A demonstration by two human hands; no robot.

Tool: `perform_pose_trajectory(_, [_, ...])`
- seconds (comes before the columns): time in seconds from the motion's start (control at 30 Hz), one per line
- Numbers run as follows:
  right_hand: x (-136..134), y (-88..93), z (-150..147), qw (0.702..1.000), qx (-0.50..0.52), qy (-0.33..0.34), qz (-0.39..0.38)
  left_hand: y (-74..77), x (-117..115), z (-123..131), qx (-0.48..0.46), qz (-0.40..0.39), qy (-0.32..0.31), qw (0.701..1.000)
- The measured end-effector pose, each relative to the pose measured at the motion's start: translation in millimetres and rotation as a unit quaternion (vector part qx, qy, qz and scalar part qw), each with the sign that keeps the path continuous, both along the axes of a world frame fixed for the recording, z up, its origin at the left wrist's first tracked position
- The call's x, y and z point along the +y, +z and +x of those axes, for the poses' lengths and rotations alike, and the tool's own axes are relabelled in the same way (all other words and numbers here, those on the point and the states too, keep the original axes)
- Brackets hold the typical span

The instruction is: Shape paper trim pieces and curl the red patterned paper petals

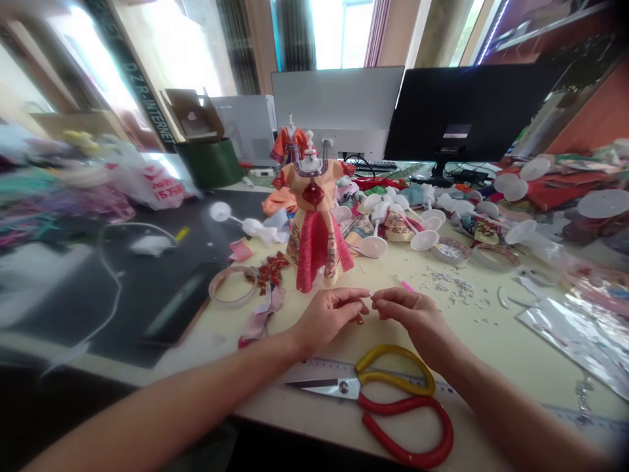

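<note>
My left hand and my right hand rest side by side on the pale table, fingertips almost touching. Both are closed in a pinch, and what they hold is too small to make out. A small gold bit shows under my left fingers. A pink tool tip pokes out behind my right hand. Just beyond my hands stands a doll mannequin in a peach and red dress. Scissors with yellow and red handles lie on a ruler right in front of my wrists.
A tape roll and red trim lie left of the dress. Several white doll stands and small garments crowd the back right. Foil sheets lie at right, a dark mat with a phone at left, monitors behind.
</note>
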State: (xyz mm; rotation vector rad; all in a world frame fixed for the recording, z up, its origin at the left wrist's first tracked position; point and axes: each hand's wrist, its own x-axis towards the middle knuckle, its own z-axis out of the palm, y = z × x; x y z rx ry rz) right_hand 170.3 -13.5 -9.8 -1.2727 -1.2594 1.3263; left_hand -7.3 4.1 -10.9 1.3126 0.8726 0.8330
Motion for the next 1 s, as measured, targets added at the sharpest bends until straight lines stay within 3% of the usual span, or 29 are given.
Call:
perform_pose_trajectory(0.17, [3.7, -7.5, -0.4, 0.999, 0.038, -0.009, -0.027, -8.3, 4.8, -0.8, 0.033, 0.075, -0.029, 0.996])
perform_pose_trajectory(0.4, [3.7, -7.2, -2.8, 0.999, 0.032, -0.017, -0.035, -8.5, 8.0, -3.7, 0.110, 0.209, -0.037, 0.971])
perform_pose_trajectory(0.63, [2.4, -3.6, -6.9, 0.987, -0.146, 0.065, 0.012, -9.7, 11.1, -14.8, 0.241, 0.258, 0.041, 0.935])
perform_pose_trajectory(0.77, [6.2, -3.0, -6.9, 0.962, -0.254, 0.090, 0.044, -11.3, 11.9, -16.3, 0.288, 0.319, -0.019, 0.903])
perform_pose_trajectory(1.0, [18.2, 3.7, -7.8, 0.919, -0.363, 0.155, 0.002, -16.8, 10.7, -13.5, 0.327, 0.373, -0.067, 0.866])
